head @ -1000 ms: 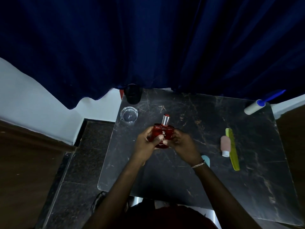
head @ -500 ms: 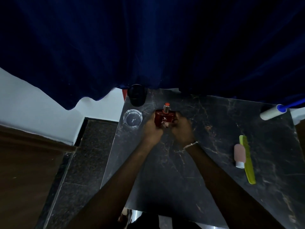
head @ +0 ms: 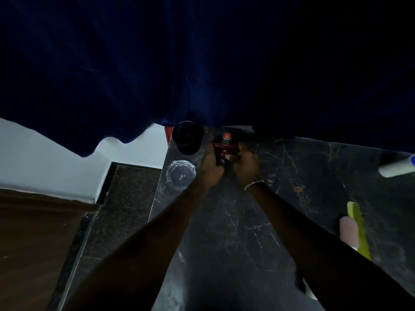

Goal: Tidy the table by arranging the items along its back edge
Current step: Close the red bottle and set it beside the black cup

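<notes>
Both arms are stretching further out than a second ago, carrying the red perfume bottle (head: pixel 225 147) from mid-worktop to the back edge, under the blue curtain (head: pixel 202 63). On the dark marble worktop (head: pixel 314 176) it is now sitting just right of the black cup (head: pixel 187 138), with the glass ashtray (head: pixel 180 174) nearer on the left. The left hand (head: pixel 211 163) and right hand (head: pixel 246 163) are each closing around the bottle's sides — a two-handed grip, fingers curled snugly. This placing step is looking nearly finished; next, the hands should be letting go gently, then reaching for the green comb (head: pixel 358 227) and pink tube (head: pixel 348 232) — well apart, far right.
</notes>
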